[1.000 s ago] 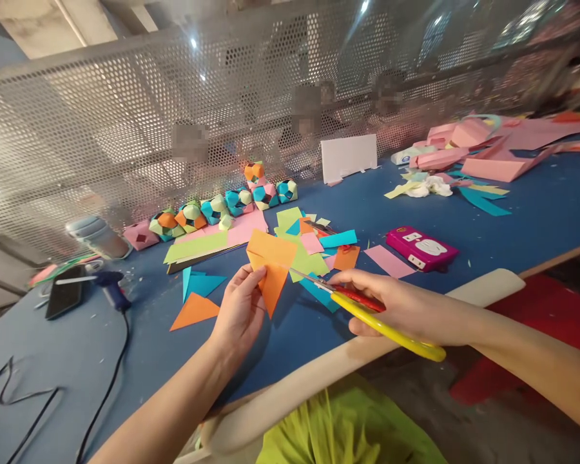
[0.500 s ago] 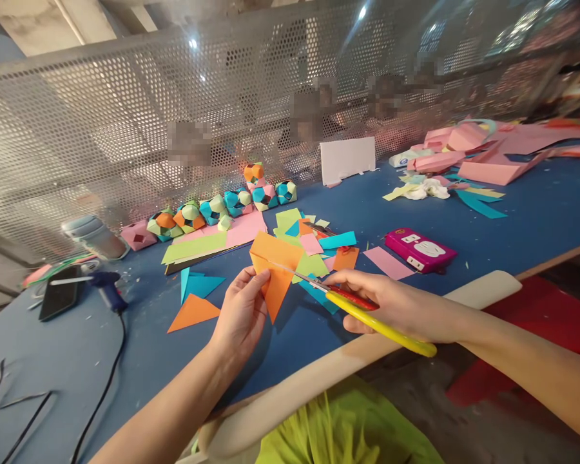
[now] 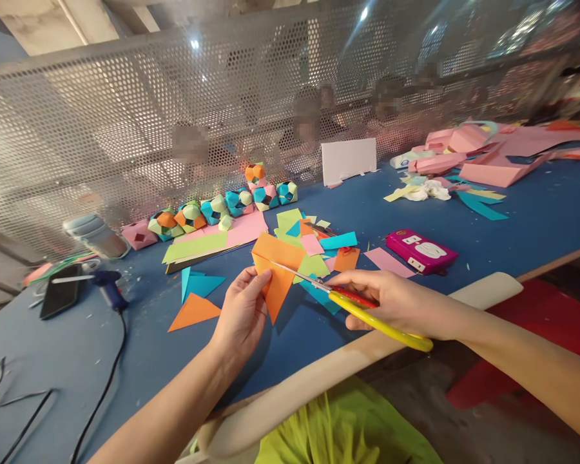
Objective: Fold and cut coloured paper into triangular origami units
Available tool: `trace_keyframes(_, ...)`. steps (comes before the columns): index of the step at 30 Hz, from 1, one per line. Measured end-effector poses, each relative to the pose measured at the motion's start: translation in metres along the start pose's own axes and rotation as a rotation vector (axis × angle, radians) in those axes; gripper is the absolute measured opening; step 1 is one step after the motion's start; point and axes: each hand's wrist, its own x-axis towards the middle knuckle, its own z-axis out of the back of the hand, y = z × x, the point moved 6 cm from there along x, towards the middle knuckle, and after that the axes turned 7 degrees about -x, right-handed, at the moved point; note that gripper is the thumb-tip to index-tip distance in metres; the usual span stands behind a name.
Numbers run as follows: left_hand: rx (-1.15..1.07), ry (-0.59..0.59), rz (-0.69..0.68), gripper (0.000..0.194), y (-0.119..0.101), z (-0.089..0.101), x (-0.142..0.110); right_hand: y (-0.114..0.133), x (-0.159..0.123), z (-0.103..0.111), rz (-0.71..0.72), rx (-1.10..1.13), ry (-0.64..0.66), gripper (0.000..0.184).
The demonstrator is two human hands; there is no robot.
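My left hand point(image 3: 244, 309) pinches a piece of orange paper point(image 3: 279, 283) between thumb and fingers, held above the table. In my right hand point(image 3: 384, 299) is a pair of scissors point(image 3: 362, 310) with yellow and red handles. Their blades lie across the orange paper, the tips near my left thumb; the blades look nearly closed. Left of the paper, a loose orange triangle point(image 3: 193, 314) and blue folded paper point(image 3: 202, 285) rest on the table. Beyond it spread several cut scraps in green, pink, blue and orange.
Several folded paper balls point(image 3: 215, 209) line the foot of a perforated metal screen point(image 3: 101, 122). A glue gun point(image 3: 109, 287) with its cord, a phone point(image 3: 60, 293) and a cup point(image 3: 96, 235) stand left. A magenta box point(image 3: 420, 251) and pink paper point(image 3: 497, 164) lie right. People sit beyond the screen.
The scissors' blades have moved left, further across the orange paper, and the handles have come closer together. The paper has shifted slightly right in my left hand.
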Motion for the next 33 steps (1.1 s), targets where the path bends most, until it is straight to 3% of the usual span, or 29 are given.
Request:
trace_keyframes(4,-0.006,-0.011,0.010,0.019,0.000,-0.001,0.000,0.000,0.001,-0.001,0.008,0.013,-0.009,0.052)
trace_keyframes(12,0.015,0.029,0.035,0.014,0.003,-0.002,-0.001,0.012,0.003,-0.001,0.070,-0.190,-0.033,0.051)
trace_keyframes(17,0.014,0.043,0.052,0.012,0.003,-0.003,-0.001,0.007,0.009,-0.003,0.105,-0.157,-0.036,0.051)
trace_keyframes(23,0.030,0.031,0.056,0.016,0.003,-0.003,-0.001,-0.005,0.010,-0.005,0.047,-0.077,-0.015,0.054)
trace_keyframes(33,0.049,0.074,0.103,0.013,0.006,-0.006,-0.005,0.011,0.006,-0.001,0.099,-0.218,-0.049,0.057)
